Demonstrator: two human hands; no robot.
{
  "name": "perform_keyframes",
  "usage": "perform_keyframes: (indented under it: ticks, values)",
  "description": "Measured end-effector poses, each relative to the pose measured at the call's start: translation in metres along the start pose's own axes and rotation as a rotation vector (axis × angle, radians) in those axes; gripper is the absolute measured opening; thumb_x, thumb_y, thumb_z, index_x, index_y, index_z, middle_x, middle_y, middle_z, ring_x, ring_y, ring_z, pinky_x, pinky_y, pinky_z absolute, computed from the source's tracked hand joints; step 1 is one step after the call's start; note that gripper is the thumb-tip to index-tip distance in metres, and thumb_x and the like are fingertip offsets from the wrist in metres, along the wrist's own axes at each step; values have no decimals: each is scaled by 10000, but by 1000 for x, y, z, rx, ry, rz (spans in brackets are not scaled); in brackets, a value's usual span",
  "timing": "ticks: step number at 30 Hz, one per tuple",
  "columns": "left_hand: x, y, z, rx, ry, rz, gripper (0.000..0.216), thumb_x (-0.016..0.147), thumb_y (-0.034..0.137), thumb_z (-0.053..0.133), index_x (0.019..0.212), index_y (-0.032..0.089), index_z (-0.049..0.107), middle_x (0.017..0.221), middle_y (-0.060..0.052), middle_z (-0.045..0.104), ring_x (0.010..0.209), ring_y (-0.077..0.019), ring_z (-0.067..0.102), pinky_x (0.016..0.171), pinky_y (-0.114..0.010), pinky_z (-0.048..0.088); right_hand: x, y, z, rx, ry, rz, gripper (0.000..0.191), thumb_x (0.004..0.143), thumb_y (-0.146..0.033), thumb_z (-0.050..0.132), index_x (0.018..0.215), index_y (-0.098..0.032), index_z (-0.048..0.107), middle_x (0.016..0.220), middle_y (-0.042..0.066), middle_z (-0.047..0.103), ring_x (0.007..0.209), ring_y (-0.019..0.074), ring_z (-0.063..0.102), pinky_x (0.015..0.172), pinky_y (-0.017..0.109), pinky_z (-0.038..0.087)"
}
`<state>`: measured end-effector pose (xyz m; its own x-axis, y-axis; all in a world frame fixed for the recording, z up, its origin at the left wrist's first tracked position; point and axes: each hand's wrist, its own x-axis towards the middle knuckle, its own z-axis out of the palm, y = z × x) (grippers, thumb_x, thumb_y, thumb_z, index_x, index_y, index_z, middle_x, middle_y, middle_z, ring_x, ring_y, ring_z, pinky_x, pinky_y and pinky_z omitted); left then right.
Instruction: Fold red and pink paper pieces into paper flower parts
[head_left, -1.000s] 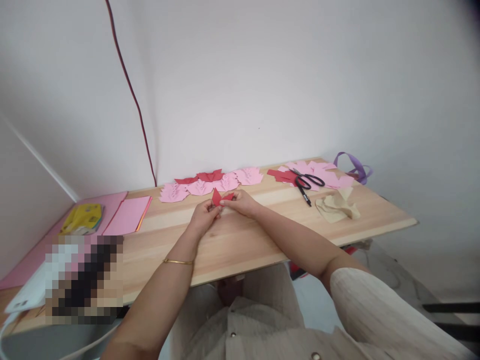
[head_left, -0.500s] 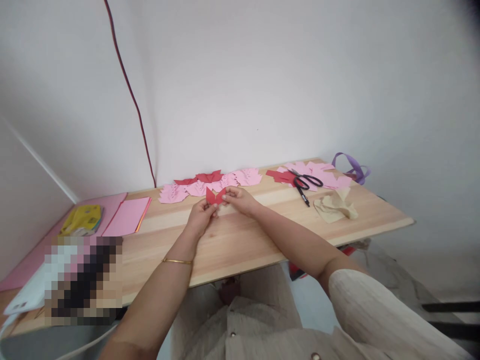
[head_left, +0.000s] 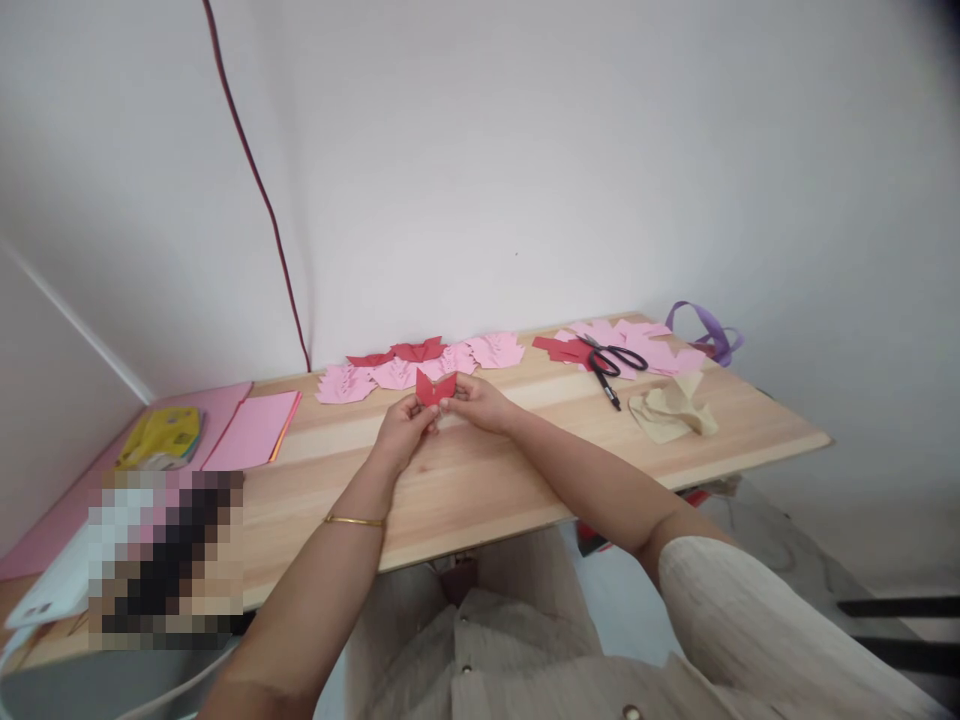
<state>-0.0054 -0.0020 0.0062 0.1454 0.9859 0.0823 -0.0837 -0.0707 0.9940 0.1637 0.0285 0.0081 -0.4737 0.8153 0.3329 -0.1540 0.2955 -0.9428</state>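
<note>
A folded red paper piece (head_left: pixel 436 388) with two upward points and a notch between them is held up just above the wooden table. My left hand (head_left: pixel 403 428) pinches its lower left side. My right hand (head_left: pixel 481 402) grips its right side, thumb in front and fingers behind. Just beyond my hands, folded pink paper pieces (head_left: pixel 347 382) lie in a row along the wall. Folded red pieces (head_left: pixel 420 350) lie at the back of that row.
On the wooden table (head_left: pixel 480 480), black-handled scissors (head_left: pixel 613 358) and a black pen (head_left: pixel 606 388) rest by pink paper strips (head_left: pixel 656 358). Crumpled tan paper (head_left: pixel 673 412) and purple ribbon (head_left: pixel 709 330) are right. Pink sheets (head_left: pixel 255 428) and a yellow packet (head_left: pixel 161 437) are left.
My right thumb has slid down to the lower edge of the red paper, near my left thumb. The paper's points now stand slightly higher. Nothing else on the table has moved.
</note>
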Motion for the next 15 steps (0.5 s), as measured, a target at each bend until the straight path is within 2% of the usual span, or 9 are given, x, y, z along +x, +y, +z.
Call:
perform_keyframes:
  ticks: [5, 11, 15]
  values:
    - [0, 0, -1, -13, 38, 6, 249, 653, 321, 732, 790, 139, 630, 574, 23, 564, 508, -86, 473, 556, -230, 405, 0, -5, 0, -17, -8, 35, 276, 766, -371, 651, 907, -151, 563, 783, 13, 623, 752, 124, 589, 766, 281, 463]
    - [-1, 0, 0, 6, 22, -11, 271, 636, 334, 752, 786, 134, 646, 593, 9, 583, 530, -95, 501, 577, -239, 420, 0, -2, 2, -16, 75, 43, 278, 716, -345, 685, 868, -153, 555, 823, 15, 630, 771, 126, 582, 760, 272, 462]
    - [0, -1, 1, -2, 67, 7, 284, 664, 356, 737, 827, 134, 665, 655, -4, 619, 568, -101, 528, 591, -241, 430, -1, -2, 2, -54, 26, 19, 284, 718, -353, 694, 858, -157, 545, 821, 13, 628, 772, 126, 585, 770, 278, 467]
